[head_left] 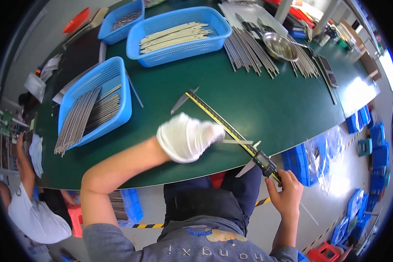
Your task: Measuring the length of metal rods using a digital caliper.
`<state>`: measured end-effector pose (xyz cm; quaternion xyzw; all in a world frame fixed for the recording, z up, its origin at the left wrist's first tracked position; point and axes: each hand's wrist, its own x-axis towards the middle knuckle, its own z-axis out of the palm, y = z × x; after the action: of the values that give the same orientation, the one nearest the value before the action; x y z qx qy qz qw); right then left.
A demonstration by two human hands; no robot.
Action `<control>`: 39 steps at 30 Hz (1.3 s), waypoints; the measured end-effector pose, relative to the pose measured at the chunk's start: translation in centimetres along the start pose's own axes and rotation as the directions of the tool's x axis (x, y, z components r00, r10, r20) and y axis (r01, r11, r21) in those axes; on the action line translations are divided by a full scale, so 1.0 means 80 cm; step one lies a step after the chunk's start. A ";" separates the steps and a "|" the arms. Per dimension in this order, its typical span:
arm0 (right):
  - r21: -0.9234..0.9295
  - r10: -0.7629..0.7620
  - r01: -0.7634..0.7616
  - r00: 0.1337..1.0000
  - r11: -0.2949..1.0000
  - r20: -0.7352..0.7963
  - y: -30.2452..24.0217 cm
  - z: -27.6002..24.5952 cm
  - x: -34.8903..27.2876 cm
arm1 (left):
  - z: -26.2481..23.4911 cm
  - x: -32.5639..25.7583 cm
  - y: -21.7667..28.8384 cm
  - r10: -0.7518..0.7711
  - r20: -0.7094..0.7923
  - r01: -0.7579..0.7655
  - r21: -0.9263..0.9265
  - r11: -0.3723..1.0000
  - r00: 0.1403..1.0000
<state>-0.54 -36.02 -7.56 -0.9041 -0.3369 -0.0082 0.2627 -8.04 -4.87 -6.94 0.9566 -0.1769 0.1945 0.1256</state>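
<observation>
My left hand (187,136) wears a white glove and grips a thin metal rod (236,141) that lies across the beam of a long digital caliper (225,124). The caliper runs diagonally over the green table (266,105). Its fixed jaws are at the far end and its sliding display head (263,161) is near the table's front edge. My bare right hand (286,192) holds the caliper's near end, just past the display head and off the table edge.
A blue basket (96,102) of grey rods is at the left, and two more blue baskets (179,35) stand farther back. Loose rod bundles (249,52) and a steel bowl (280,46) lie at the back right. Another person (26,205) is at the lower left. Blue bins (371,148) cover the floor at right.
</observation>
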 end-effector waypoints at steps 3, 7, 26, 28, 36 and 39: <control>-0.033 0.034 -0.034 0.999 0.999 -0.024 0.007 -0.009 -0.005 | -0.051 0.072 -0.041 -0.055 -0.152 0.070 0.093 0.993 0.987; -0.008 -0.018 0.018 0.999 1.000 0.038 0.004 -0.002 0.003 | -0.076 0.117 -0.173 0.058 -0.263 0.109 0.575 0.811 0.963; -0.026 0.003 0.000 0.990 1.000 0.142 0.000 -0.006 0.005 | -0.233 -0.130 -0.172 -0.995 0.092 0.516 0.851 0.099 0.040; -0.033 -0.011 0.016 0.992 0.999 0.124 0.006 -0.002 0.004 | -0.210 -0.188 -0.163 -0.997 -0.074 0.568 0.821 -0.054 0.012; 0.002 -0.016 0.016 0.993 1.000 0.118 0.004 -0.001 0.005 | -0.175 -0.153 -0.138 -0.987 -0.116 0.655 0.755 -0.015 0.111; -0.026 -0.007 0.010 0.993 1.000 0.122 0.000 0.001 0.003 | -0.168 -0.119 -0.115 -0.996 0.006 0.715 0.696 0.072 0.094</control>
<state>-0.36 -35.87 -7.59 -0.9049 -0.3561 0.0413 0.2295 -17.10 10.39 -0.52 0.8510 0.4961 -0.1397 -0.1013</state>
